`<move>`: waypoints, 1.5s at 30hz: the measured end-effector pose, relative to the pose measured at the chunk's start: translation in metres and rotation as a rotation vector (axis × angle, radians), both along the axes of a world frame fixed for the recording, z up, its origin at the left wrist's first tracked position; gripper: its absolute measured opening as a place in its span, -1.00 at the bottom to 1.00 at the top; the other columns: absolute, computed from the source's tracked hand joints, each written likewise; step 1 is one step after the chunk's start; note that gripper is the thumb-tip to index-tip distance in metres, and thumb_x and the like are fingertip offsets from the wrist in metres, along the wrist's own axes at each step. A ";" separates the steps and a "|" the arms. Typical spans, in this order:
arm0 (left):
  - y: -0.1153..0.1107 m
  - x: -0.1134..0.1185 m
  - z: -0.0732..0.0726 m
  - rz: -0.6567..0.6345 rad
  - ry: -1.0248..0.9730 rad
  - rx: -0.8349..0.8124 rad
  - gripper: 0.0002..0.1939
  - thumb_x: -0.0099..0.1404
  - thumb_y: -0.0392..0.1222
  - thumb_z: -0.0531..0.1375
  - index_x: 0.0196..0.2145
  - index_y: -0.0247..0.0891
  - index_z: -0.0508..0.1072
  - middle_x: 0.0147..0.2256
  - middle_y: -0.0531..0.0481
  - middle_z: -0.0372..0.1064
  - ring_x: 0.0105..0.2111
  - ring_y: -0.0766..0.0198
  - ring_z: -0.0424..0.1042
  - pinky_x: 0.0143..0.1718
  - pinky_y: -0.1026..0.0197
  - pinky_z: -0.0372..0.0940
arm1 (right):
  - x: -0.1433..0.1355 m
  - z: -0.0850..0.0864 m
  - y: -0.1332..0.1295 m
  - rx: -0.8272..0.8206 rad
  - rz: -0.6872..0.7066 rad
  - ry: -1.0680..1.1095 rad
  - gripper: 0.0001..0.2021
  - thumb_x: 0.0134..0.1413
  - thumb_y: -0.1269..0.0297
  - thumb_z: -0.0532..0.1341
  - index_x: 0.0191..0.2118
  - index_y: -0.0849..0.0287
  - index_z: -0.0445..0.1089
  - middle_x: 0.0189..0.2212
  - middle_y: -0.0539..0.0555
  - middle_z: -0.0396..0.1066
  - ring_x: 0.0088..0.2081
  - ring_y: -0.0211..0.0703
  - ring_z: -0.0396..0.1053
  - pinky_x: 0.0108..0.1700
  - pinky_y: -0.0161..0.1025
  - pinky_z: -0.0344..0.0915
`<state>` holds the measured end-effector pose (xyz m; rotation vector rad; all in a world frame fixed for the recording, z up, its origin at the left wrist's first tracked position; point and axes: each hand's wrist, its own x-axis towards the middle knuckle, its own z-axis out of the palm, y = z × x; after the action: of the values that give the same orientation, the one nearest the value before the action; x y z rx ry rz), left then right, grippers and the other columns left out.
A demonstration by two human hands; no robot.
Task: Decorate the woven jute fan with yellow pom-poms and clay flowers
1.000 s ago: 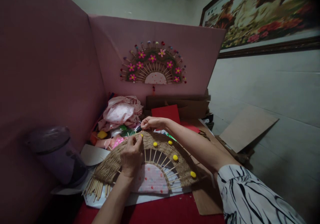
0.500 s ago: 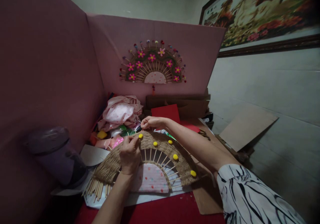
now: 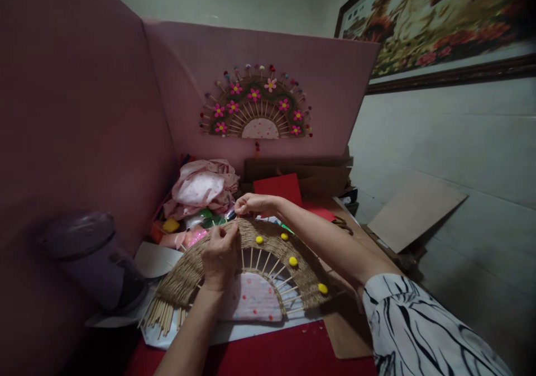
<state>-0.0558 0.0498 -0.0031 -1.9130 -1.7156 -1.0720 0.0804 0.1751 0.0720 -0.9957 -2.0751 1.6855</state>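
A half-round woven fan (image 3: pixel 180 278) of brown twine and thin wooden sticks lies in front of me, with several yellow dots (image 3: pixel 292 261) on its band. At its inner arc sits a pale pink half-circle of spotted cloth (image 3: pixel 251 298). My left hand (image 3: pixel 220 257) rests on the band left of its top, fingers curled closed on it, the thumb and index tips near the upper edge. Just beyond that edge, my right hand (image 3: pixel 254 204) is closed in a pinch at the fan's rim. Its fingertips partly hide what they pinch, apparently a stick end.
A finished-looking flowered fan (image 3: pixel 254 95) hangs on the pink board behind. Crumpled pink cloth (image 3: pixel 201 189), red card (image 3: pixel 276 187) and cardboard (image 3: pixel 310 177) lie at the back. A lidded purple container (image 3: pixel 98 264) stands left; a bundle of sticks (image 3: pixel 161 315) pokes out under the fan.
My left hand's fingers have shifted slightly up and right, and the yellow dot beside them is now covered. The right hand stays at the rim, almost unmoved.
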 end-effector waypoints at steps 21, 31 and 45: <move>-0.002 0.002 -0.001 0.001 0.038 0.054 -0.69 0.34 -0.09 0.04 -0.06 -0.20 0.47 -0.34 -0.05 0.31 -0.47 0.35 0.30 -0.58 0.34 0.06 | 0.001 -0.001 0.000 0.014 -0.017 -0.006 -0.88 -0.08 0.36 0.22 -0.50 0.22 0.25 -0.68 -0.15 0.20 -0.69 -0.44 0.08 -0.63 -0.45 -0.02; -0.002 0.003 0.000 -0.043 -0.044 0.051 -0.68 0.34 -0.09 0.04 -0.04 -0.21 0.44 -0.30 -0.07 0.33 -0.42 0.31 0.34 -0.51 0.32 0.13 | 0.000 0.000 0.000 0.018 -0.024 -0.014 -0.88 -0.08 0.36 0.22 -0.51 0.22 0.25 -0.68 -0.14 0.20 -0.69 -0.43 0.09 -0.63 -0.44 -0.02; -0.002 0.005 0.001 0.009 0.024 -0.028 -0.66 0.33 -0.07 0.06 -0.02 -0.18 0.44 -0.32 -0.06 0.32 -0.48 0.33 0.31 -0.58 0.33 0.07 | -0.002 -0.001 0.002 0.029 -0.028 -0.024 -0.90 -0.09 0.38 0.21 -0.51 0.23 0.25 -0.68 -0.14 0.20 -0.69 -0.43 0.07 -0.61 -0.44 -0.01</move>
<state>-0.0512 0.0479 -0.0026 -1.9259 -1.7336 -1.0229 0.0787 0.1770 0.0714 -1.0362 -2.0842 1.6332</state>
